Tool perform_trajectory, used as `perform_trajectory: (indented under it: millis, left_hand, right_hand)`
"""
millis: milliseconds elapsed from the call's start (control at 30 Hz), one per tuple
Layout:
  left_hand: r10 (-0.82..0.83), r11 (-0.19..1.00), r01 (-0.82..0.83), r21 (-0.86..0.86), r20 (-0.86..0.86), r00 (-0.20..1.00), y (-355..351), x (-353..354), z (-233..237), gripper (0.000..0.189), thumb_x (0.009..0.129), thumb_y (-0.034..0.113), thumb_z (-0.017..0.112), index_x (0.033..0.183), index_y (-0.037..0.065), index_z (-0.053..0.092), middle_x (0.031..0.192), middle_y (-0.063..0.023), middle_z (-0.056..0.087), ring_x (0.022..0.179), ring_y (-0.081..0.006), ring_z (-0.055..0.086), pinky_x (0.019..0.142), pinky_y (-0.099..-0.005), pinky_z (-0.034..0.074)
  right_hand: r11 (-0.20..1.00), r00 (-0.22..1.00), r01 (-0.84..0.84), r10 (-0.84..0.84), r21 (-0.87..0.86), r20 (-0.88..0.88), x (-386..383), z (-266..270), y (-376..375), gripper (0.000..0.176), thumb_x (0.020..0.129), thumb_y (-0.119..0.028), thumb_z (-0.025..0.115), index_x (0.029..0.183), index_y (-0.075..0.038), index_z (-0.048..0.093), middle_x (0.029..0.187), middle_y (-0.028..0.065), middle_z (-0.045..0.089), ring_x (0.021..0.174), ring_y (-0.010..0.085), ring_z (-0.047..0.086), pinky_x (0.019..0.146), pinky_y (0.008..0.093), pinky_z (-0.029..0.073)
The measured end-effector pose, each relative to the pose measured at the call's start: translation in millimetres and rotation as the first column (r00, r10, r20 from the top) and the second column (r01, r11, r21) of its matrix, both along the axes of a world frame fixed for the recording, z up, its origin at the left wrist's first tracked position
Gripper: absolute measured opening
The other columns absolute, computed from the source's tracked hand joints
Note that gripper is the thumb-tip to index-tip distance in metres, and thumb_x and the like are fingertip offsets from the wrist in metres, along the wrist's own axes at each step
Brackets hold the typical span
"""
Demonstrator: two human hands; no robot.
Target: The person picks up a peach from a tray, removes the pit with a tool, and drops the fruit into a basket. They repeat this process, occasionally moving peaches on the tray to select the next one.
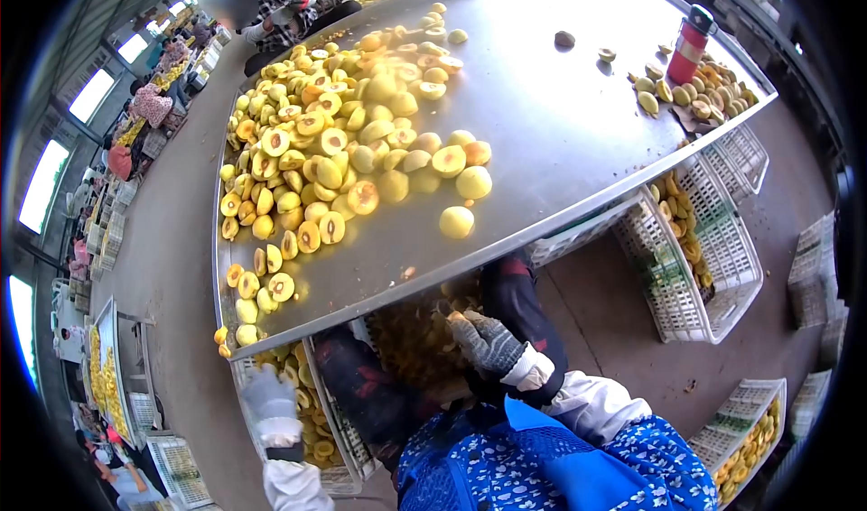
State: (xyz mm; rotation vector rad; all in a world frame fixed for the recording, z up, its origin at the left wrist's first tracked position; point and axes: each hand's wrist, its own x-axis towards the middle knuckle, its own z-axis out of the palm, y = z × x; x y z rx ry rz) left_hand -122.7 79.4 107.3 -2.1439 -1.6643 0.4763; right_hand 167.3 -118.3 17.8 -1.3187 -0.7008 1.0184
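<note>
Head view:
- Left hand point(271, 394), gloved: beside the table's near left corner, over the nearest crate point(323, 398); motion-blurred, so cannot tell whether open, closed or loaded. If releasing fruit, a low drop should spare the soft flesh.
- Right hand point(492, 344), gloved: above the lap, fingers curled inward, a small orange piece point(458, 316) at the tips; cannot tell whether it is pinched. A light fingertip hold would suit so small a piece.
- Yellow fruit halves point(330, 141): principal lot, massed on the left of the metal table point(560, 141), some cut faces up, dark hollows showing. Best lifted singly from the near edge, to avoid slides.
- Outlying fruit point(456, 222): apart from the mass, towards the near rim; an easy pick, though liable to roll.
- Crated fruit point(316, 434): below the left hand; even spreading should limit crushing.
- Dim heap point(420, 335): between the knees, contents indistinct.
- Red bottle point(688, 52): upright at the far right, among smaller, duller fruit point(713, 91); a separate lot, best kept unmixed.
</note>
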Motion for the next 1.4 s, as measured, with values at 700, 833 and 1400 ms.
perform_trajectory:
  millis: [700, 833, 1400]
  left_hand:
    - [0.828, 0.331, 0.845, -0.419, 0.559, -0.047, 30, 257, -21, 0.039, 0.086, 0.027, 0.052, 0.117, 0.003, 0.05, 0.094, -0.0106, 0.058, 0.073, -0.0209, 0.058, 0.06, -0.0331, 0.051]
    - [0.867, 0.457, 0.804, -0.381, 0.391, -0.308, -2, 205, -49, 0.054, 0.088, 0.051, 0.049, 0.114, 0.003, 0.051, 0.094, -0.0132, 0.062, 0.08, -0.0233, 0.062, 0.065, -0.0328, 0.054]
    - [0.506, 0.845, 0.441, -0.302, 0.72, -0.475, -62, 162, -82, 0.048, 0.094, 0.044, 0.039, 0.094, 0.0, 0.058, 0.081, -0.0096, 0.061, 0.072, -0.018, 0.059, 0.069, -0.0278, 0.05]
  right_hand:
    - [0.998, 1.0, 0.02, -0.02, 0.062, 0.006, 40, 23, 6, 0.022, 0.097, -0.017, 0.043, 0.108, -0.002, 0.055, 0.089, 0.0044, 0.058, 0.079, 0.0127, 0.055, 0.066, 0.0262, 0.046]
    - [0.967, 0.761, -0.192, 0.038, 0.169, 0.647, 32, 34, 19, 0.032, 0.085, -0.006, 0.05, 0.115, 0.004, 0.051, 0.103, 0.0232, 0.056, 0.085, 0.036, 0.06, 0.068, 0.0374, 0.052]
    - [0.973, 0.444, -0.228, 0.128, -0.027, 0.887, -27, 15, 27, 0.028, 0.094, -0.018, 0.039, 0.111, 0.001, 0.052, 0.089, 0.0228, 0.058, 0.069, 0.0376, 0.059, 0.06, 0.0434, 0.048]
